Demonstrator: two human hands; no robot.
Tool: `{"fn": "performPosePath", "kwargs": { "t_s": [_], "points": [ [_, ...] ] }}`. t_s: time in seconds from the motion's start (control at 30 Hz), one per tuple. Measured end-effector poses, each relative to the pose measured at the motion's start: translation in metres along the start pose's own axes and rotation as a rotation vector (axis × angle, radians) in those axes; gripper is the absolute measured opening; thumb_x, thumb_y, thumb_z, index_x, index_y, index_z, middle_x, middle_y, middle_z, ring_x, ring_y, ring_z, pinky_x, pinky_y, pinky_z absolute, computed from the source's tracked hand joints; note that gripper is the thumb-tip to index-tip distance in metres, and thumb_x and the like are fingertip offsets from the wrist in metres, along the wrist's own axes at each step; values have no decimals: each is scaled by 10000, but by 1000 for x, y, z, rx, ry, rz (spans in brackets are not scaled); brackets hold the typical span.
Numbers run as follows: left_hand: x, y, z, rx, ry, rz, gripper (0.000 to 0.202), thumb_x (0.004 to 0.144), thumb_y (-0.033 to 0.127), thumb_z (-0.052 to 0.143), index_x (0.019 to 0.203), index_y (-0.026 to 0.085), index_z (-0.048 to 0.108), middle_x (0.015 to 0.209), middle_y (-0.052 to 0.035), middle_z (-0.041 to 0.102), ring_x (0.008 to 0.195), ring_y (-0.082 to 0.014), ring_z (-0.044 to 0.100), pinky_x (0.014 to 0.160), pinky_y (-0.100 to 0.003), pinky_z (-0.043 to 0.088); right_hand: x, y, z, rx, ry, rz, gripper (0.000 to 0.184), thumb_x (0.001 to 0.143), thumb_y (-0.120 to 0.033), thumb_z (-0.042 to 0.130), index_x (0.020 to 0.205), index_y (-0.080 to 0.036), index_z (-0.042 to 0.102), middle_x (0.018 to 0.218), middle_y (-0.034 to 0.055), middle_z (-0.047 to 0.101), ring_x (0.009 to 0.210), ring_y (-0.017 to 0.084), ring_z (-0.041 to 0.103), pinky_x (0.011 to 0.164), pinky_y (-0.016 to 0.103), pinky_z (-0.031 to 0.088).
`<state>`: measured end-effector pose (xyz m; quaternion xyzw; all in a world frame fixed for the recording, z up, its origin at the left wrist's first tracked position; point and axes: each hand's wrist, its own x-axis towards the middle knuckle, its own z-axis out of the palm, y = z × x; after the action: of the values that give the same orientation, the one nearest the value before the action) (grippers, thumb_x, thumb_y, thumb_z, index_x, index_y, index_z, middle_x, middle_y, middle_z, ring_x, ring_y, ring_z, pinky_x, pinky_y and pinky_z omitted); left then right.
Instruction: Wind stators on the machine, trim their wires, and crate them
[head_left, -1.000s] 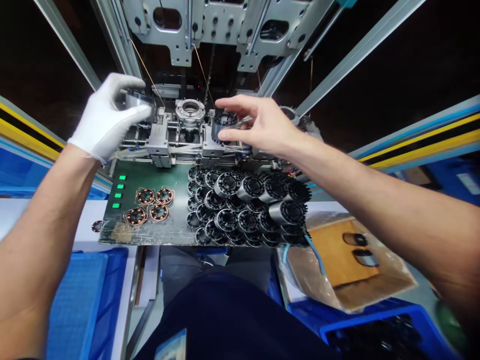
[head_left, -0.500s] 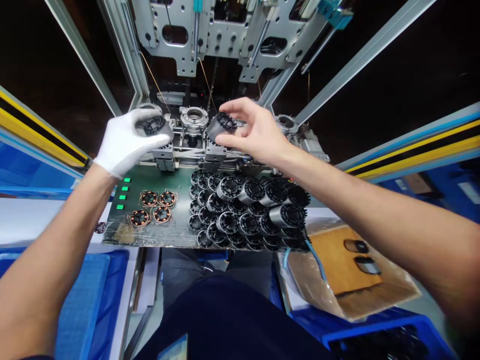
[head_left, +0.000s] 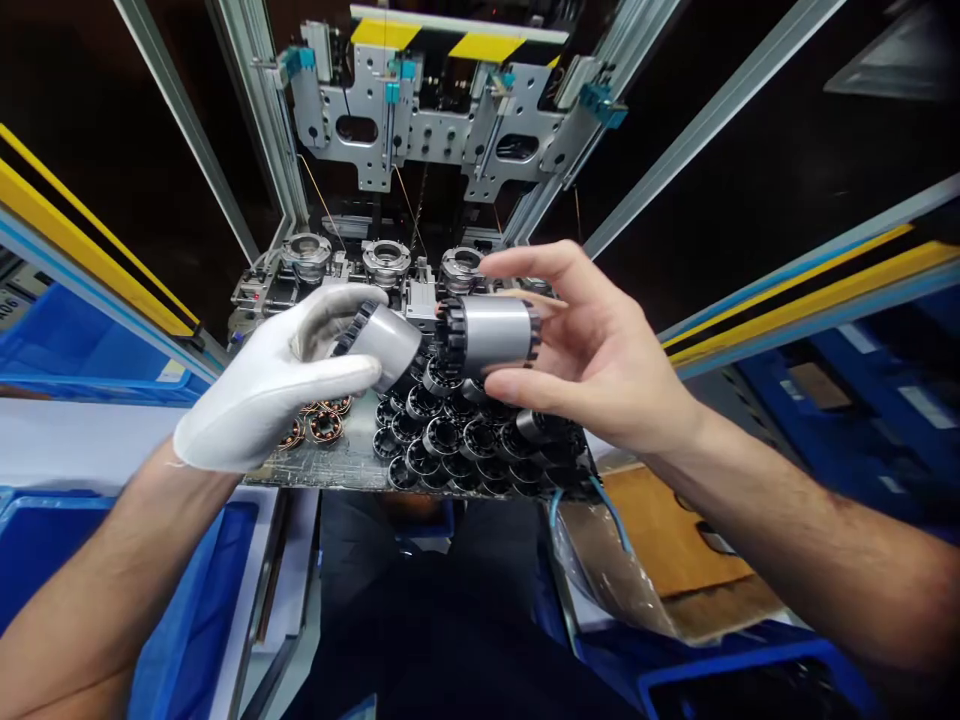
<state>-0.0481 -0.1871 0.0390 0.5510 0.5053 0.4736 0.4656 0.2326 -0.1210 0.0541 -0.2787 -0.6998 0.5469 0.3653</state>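
Note:
My left hand (head_left: pixel 259 390), in a white glove, is closed round a motor stator core (head_left: pixel 390 345), a grey steel cylinder with black toothed end pieces, held tilted. My bare right hand (head_left: pixel 604 345) grips a second stator core (head_left: pixel 496 332) lying sideways between thumb and fingers, its index finger lifted off. The two cores are side by side, close together, above the bench. Below them, rows of similar stator cores (head_left: pixel 442 437) stand packed together, partly hidden by my hands. Copper-wound stators (head_left: pixel 326 427) lie under my left wrist, partly covered.
Behind my hands stand round metal winding fixtures (head_left: pixel 386 262) with thin wires above. A metal machine head (head_left: pixel 435 140) hangs over them. Yellow-black guard bars (head_left: pixel 90 235) flank both sides. A cardboard box (head_left: pixel 675 540) sits lower right, and blue bins (head_left: pixel 180 600) lower left.
Both hands have come back from the fixtures toward me, each with its stator core. The cores have turned from tilted upright to more sideways. The view has tipped up.

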Motion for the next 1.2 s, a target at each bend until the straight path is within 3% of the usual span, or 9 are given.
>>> {"fn": "performPosePath", "kwargs": {
  "t_s": [0.17,0.27,0.47,0.67,0.8,0.87,1.0,1.1,1.2],
  "points": [
    [-15,2,6,18,-2,-40,693,723,574,1032,1347,349,831,1332,-25,834,1320,-382,750,1187,-508,625,-16,-2,3,53,-50,43,613,737,-322,1112,1246,-345,770,1272,55,809,1093,300,838,941,469,771],
    [-22,3,7,41,-14,-40,661,754,570,1009,1353,348,839,1280,-36,837,1221,-368,777,1069,-483,672,-21,0,6,122,-81,17,606,758,-257,1098,1248,-379,764,1345,33,804,1081,264,835,933,433,771],
    [-30,7,9,19,-25,-45,672,752,579,1020,1353,342,840,1297,-54,825,1211,-374,776,953,-453,701,-25,-1,10,73,-74,-48,291,926,-471,986,1140,-348,830,1201,53,838,1085,274,815,953,453,727],
    [-31,7,7,27,-42,-33,656,753,558,1031,1365,398,858,1377,-33,825,1349,-393,739,1107,-487,662,-27,3,8,192,-111,99,635,780,-279,1092,1336,-355,796,1187,26,855,1084,249,857,1009,402,738],
    [-27,4,6,52,-57,-54,652,785,573,1006,1396,409,844,1385,-44,822,1223,-386,784,884,-447,705,-23,9,7,292,-150,145,634,806,-249,1072,1361,-324,774,1244,26,827,903,189,849,788,297,744],
    [-23,2,5,74,-51,-52,653,796,595,984,1399,393,839,1401,-54,816,1208,-396,788,870,-461,708,-20,12,7,293,-137,154,600,832,-289,1062,1351,-315,762,1276,35,813,860,179,836,757,304,745],
    [-9,0,0,138,-40,-1,639,802,599,979,1378,364,836,1391,-51,823,1318,-409,760,1107,-545,664,-6,13,4,241,-118,117,455,930,-410,993,1301,-299,756,1243,40,814,854,179,820,773,333,742],
    [9,5,-12,184,-39,22,654,812,593,973,1401,360,811,1354,-42,836,1281,-380,779,1074,-513,670,21,13,-9,102,-89,50,462,935,-454,978,1308,-304,750,1294,51,809,943,205,814,814,360,727],
    [46,12,-35,473,63,177,657,824,566,948,1410,307,806,1356,-46,839,1223,-342,784,1105,-502,634,71,18,-27,-204,-2,-71,493,902,-456,983,1316,-298,768,1325,77,786,1005,250,800,873,424,705]
  ]
}}
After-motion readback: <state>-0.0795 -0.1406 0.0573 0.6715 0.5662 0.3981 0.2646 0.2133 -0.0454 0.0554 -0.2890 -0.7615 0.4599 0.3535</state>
